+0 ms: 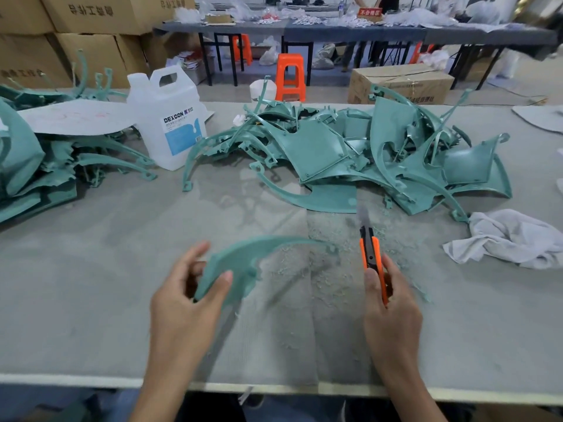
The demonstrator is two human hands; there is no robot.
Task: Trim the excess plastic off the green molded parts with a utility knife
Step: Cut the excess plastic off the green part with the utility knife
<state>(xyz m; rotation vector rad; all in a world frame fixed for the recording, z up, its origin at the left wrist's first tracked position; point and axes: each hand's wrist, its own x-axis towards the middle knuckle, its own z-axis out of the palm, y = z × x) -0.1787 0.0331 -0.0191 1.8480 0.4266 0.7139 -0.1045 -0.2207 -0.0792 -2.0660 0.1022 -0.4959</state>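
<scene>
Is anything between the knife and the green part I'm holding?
Nothing visible. Only loose shavings on the table lie between the utility knife in the right hand and the green part in the left hand.

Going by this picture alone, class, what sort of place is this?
Probably a factory trimming workshop: heaped green plastic parts on a long bench, stacked cartons behind, plastic shavings beside the knife in the right hand.

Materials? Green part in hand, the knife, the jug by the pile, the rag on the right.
Green part: likely molded plastic, matte teal; thin, curved, ragged flash along its edge. Knife: orange plastic-looking shell, black slider, grey blade, probably steel. Jug: translucent white plastic, printed label. Rag: whitish cloth, soft crumpled folds.
</scene>
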